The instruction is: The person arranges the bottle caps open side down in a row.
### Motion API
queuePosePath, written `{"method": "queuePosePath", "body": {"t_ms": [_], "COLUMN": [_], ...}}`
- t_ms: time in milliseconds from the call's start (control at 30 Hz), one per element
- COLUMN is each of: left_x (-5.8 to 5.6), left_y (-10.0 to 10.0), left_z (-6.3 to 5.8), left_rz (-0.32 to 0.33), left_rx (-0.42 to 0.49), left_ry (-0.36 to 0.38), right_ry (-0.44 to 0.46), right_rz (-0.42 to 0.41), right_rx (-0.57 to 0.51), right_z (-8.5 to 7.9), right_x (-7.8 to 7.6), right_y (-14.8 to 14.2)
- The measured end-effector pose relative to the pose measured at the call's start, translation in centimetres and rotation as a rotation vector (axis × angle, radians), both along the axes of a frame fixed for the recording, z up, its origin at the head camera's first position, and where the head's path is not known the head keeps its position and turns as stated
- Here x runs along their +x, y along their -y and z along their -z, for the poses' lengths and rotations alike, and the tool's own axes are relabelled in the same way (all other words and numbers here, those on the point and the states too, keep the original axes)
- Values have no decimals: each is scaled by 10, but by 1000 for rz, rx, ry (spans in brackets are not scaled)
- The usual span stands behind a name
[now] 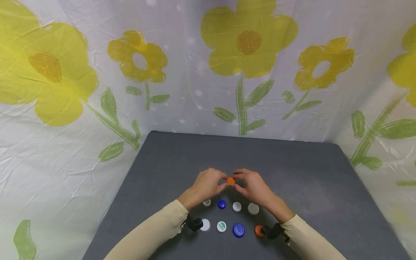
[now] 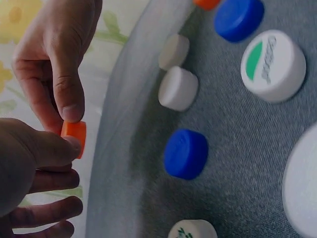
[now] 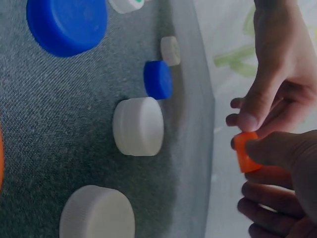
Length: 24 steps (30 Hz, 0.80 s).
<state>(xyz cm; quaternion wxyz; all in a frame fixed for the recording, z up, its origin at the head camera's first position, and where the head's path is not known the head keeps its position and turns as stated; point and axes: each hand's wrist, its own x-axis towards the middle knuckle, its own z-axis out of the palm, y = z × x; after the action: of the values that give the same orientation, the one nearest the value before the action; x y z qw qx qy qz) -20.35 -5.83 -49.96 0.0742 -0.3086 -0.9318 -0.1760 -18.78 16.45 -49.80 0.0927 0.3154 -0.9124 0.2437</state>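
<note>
A small orange bottle cap (image 1: 230,181) is held up between both hands, beyond two rows of caps. My left hand (image 1: 208,183) pinches it from the left; in the left wrist view its thumb (image 2: 59,148) lies on the cap, with the other fingers spread below. From the right, my right hand (image 1: 253,185) pinches the same cap, its thumb (image 3: 272,148) across the side in the right wrist view. Closest to the hands is the back row: a printed white cap (image 1: 207,203), a small blue cap (image 1: 221,204) and two plain white caps (image 1: 237,207).
The front row has a white cap (image 1: 205,225), a white cap with green print (image 1: 221,226), a large blue cap (image 1: 238,230) and an orange cap (image 1: 259,231) partly behind the right wrist camera. A dark grey table (image 1: 292,173) meets a flowered curtain (image 1: 188,72).
</note>
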Motion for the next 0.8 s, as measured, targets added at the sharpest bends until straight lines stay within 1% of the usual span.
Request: {"method": "queuePosePath", "body": {"t_ms": [133, 200, 300, 433, 633, 800], "left_x": [-5, -7, -8, -7, -6, -4], "left_y": [-6, -9, -12, -14, -20, -22], "left_z": [9, 14, 20, 25, 27, 31], "left_rz": [-10, -9, -10, -14, -26, -30], "left_rx": [-110, -144, -181, -230, -284, -300], "left_ry": [14, 12, 4, -19, -40, -72], "right_ry": [42, 49, 58, 61, 26, 23], "right_rz": [11, 6, 8, 8, -16, -7], "right_rx": [49, 63, 89, 116, 143, 174], "right_z": [5, 8, 15, 22, 25, 27], "right_x": [-3, -4, -6, -7, -7, -6], "right_y": [1, 2, 3, 6, 8, 10]}}
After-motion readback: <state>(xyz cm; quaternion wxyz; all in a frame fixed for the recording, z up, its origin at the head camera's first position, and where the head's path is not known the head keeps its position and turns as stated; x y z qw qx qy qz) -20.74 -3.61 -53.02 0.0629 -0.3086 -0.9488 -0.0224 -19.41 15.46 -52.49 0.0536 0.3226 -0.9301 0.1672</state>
